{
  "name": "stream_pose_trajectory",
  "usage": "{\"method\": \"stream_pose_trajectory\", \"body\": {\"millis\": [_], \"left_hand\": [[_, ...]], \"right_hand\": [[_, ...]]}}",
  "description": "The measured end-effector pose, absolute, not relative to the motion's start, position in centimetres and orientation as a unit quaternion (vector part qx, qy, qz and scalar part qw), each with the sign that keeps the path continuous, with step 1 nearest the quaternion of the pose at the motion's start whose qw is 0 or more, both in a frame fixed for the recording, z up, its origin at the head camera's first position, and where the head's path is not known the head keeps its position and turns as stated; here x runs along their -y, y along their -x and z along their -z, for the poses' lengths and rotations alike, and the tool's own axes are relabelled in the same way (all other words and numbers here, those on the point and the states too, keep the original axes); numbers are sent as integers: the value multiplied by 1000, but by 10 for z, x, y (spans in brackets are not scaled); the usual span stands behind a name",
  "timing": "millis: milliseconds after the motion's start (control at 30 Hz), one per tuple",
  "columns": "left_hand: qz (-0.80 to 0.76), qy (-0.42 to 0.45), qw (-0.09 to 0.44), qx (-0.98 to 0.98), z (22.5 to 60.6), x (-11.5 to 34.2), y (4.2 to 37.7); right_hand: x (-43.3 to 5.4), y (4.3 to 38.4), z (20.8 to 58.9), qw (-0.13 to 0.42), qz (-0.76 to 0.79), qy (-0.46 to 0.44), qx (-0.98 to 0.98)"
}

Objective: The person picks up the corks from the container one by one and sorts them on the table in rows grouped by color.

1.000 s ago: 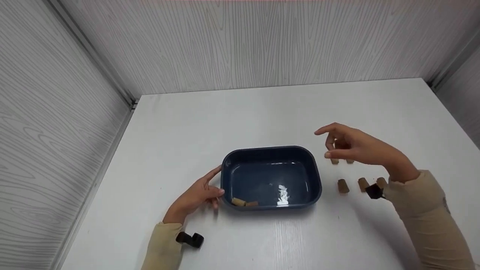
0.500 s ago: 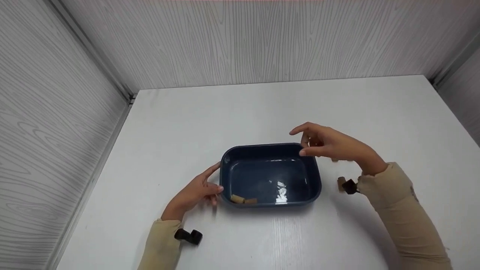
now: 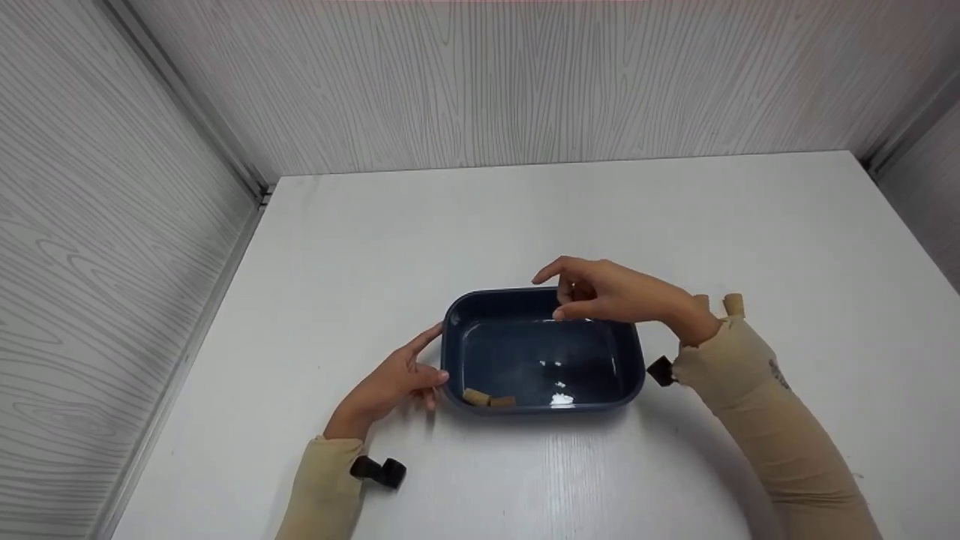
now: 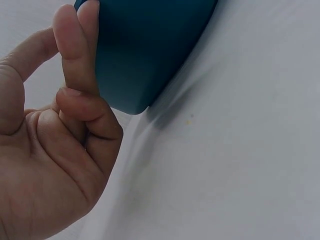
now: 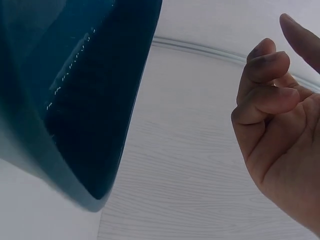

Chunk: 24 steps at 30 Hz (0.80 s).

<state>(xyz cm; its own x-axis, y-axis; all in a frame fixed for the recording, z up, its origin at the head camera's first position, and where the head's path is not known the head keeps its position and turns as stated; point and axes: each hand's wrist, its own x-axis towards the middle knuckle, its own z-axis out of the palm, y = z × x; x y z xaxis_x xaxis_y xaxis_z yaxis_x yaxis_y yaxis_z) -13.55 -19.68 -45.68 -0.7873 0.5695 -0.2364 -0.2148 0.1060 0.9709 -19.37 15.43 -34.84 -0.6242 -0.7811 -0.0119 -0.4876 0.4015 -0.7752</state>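
A dark blue rectangular dish point(image 3: 540, 409) stands on the white table; two brown tapered corks, one cork point(image 3: 477, 397) touching the other cork point(image 3: 502, 401), lie in its front left corner. My left hand point(image 3: 390, 384) rests against the dish's left side, thumb tip at the rim and index finger extended along the wall. In the left wrist view its fingertips point(image 4: 75, 30) touch the outer wall. My right hand point(image 3: 611, 292) hovers over the dish's back right rim, index finger and thumb apart, other fingers loosely curled. Nothing shows in its grasp.
Behind the right wrist, a cork point(image 3: 733, 304) and part of another cork point(image 3: 700, 301) show on the table point(image 3: 360, 247); the right forearm point(image 3: 765, 420) covers the area in front of them. Grey wood-grain panels point(image 3: 510, 82) border the table at the back and sides.
My right hand has moved left from above the corks on the table to over the dish, and its forearm now hides several corks. The left hand and the dish have hardly moved.
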Motion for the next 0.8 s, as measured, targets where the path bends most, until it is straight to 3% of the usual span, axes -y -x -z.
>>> {"method": "stream_pose_trajectory", "body": {"millis": [500,800], "left_hand": [[-656,-124,302,-680,458,195,137],[-645,-124,305,-690,457,194,138]], "right_hand": [[-111,194,350,215,326,438,-810],[-86,197,377,235,266,470,-808]]}}
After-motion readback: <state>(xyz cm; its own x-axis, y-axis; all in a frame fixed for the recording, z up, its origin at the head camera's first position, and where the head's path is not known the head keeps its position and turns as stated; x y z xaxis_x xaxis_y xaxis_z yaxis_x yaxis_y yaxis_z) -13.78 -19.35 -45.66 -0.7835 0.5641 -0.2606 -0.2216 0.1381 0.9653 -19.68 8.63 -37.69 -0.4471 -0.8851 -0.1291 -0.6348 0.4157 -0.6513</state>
